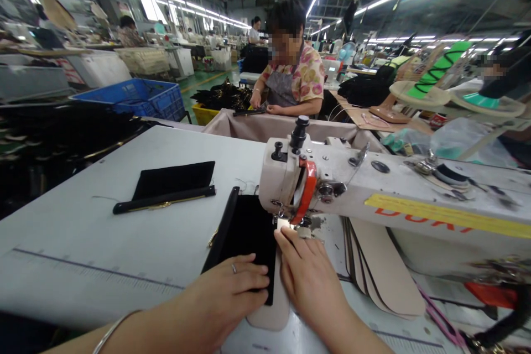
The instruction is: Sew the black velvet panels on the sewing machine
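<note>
A black fabric piece lies over a beige panel under the head of a white sewing machine. My left hand rests flat on the lower part of the black fabric, a ring on one finger. Close to the needle area, my right hand lies on the beige panel along the fabric's right edge, its fingers stretched forward. Neither hand is wrapped round anything. A second black piece with a zipper strip lies on the table to the left.
Beige panels are fanned out under the machine arm, beside pink scissors. A cloth-lined bin stands behind the table, with a person working beyond it. Dark pieces are piled at the left, near a blue crate.
</note>
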The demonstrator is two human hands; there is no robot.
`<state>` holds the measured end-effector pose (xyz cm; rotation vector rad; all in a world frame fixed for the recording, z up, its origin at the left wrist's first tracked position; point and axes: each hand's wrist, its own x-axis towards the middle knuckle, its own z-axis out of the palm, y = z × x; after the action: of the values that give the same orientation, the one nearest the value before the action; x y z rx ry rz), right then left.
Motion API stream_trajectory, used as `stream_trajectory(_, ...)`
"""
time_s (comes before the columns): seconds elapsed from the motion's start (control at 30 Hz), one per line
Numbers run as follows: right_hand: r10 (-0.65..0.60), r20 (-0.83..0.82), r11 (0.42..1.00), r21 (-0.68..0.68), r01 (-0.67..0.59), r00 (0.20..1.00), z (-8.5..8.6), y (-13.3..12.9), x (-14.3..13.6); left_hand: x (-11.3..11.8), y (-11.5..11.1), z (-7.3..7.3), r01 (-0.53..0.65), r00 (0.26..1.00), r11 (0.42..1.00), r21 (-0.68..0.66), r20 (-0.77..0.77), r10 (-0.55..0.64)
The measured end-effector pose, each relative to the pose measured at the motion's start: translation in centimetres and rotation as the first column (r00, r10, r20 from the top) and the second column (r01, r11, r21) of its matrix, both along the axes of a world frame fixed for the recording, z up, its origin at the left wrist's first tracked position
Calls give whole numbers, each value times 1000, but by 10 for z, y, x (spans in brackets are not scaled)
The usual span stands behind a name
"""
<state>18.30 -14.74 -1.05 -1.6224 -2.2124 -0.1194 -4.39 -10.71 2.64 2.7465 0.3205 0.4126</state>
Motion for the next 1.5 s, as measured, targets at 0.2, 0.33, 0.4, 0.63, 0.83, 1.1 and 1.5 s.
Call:
stream_trajectory(0.2,2,26,1000,5,-2,1000,-1,0,1,3,17,-12,-42,999,998,42,-2,42)
stream_trajectory(0.33,9,13,1000,-14,-9,1000,-2,1,2,9,29,-13,-47,998,997,68,34,45)
stream_trajectory(0.4,5,5,999,-32,-5,1000,-3,1,2,13,36,-14,-52,998,995,80,24,51)
stream_trajectory(0.63,20,-40,999,-39,-22,999,1,1,1,24,58,-19,-101,995,989,109,6,101)
stream_trajectory(0.83,4,7,999,-37,-4,1000,-4,1,3,35,74,-15,-181,983,982,54,-30,183)
stream_trajectory(1.1,-31,-5,997,-76,31,1000,0,3,-1,46,85,-17,-292,956,950,109,44,289)
stream_trajectory(1.5,-41,-55,997,-66,38,998,1,4,-4,48,87,-22,-341,935,933,112,138,325)
